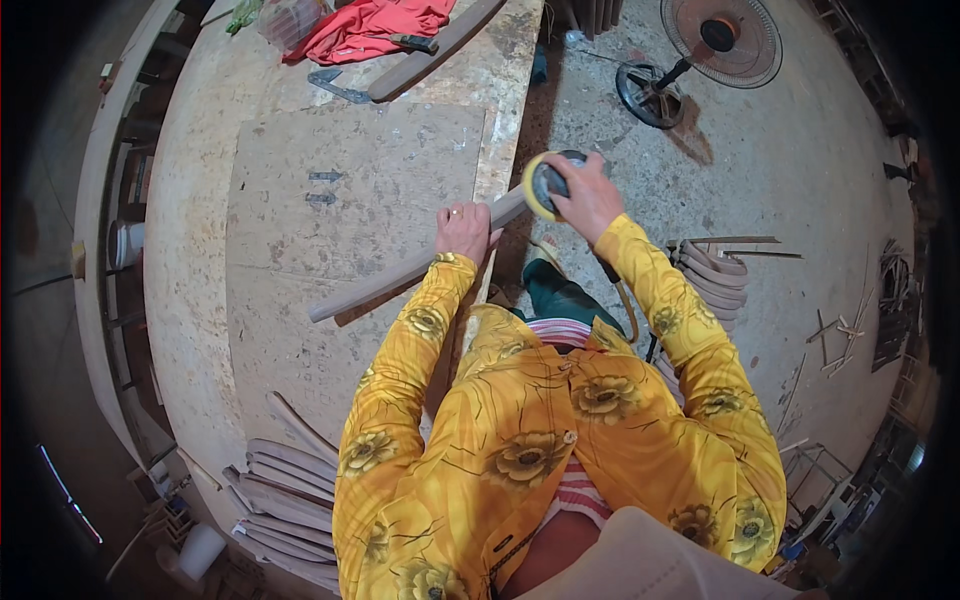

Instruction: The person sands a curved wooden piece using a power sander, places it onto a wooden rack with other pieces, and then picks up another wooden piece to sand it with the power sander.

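Across the edge of the workbench (300,165) lies a long, slightly curved wooden piece (375,287), its right end reaching out past the edge. My left hand (466,231), with a ring on one finger, grips this piece near the bench edge. In my right hand (589,191) is a round orbital sander (550,184) with a black body and a yellow pad rim. The sander is tilted on its side, its pad face against or very close to the piece's right end; the exact contact is hidden. A hose (625,300) hangs below my right forearm.
At the bench's far end lie a red cloth (367,30), a dark-handled tool (414,43), a metal angle-shaped tool (337,86) and another curved wooden piece (435,52). Several curved pieces (289,495) are stacked at lower left, more (716,281) on the floor. A fan (720,37) stands ahead right.
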{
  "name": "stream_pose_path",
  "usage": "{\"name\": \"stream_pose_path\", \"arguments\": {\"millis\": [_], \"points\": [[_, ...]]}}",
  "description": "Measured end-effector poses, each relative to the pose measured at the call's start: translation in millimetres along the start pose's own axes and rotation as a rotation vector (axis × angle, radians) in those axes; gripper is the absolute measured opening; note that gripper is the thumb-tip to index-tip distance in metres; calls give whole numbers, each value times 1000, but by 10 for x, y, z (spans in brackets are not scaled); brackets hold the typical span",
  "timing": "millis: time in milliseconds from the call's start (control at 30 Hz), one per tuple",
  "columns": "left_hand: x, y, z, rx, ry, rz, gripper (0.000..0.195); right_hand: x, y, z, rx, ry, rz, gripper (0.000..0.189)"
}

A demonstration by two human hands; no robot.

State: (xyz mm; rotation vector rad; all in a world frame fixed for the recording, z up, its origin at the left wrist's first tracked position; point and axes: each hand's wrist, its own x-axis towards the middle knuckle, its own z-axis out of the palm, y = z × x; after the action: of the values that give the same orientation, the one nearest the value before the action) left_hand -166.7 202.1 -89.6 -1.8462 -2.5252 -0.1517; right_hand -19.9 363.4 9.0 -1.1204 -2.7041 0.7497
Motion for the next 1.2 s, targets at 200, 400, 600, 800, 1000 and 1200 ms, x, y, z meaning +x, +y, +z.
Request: {"name": "stream_pose_path", "arguments": {"millis": [200,400,600,800,1000,1200], "points": [[-4,32,30,65,32,10,39,172,-315,147,-92,-116,-146,51],[-26,18,66,63,79,19,39,548,125,160,70,-226,-44,49],[-8,31,41,77,65,21,41,559,864,381,711,-311,177,54],[7,33,44,87,67,10,43,233,999,350,442,-186,182,51],[1,34,49,109,67,18,44,121,324,40,256,-92,81,48],[18,10,61,114,52,27,44,300,19,125,134,-119,-56,47]]}}
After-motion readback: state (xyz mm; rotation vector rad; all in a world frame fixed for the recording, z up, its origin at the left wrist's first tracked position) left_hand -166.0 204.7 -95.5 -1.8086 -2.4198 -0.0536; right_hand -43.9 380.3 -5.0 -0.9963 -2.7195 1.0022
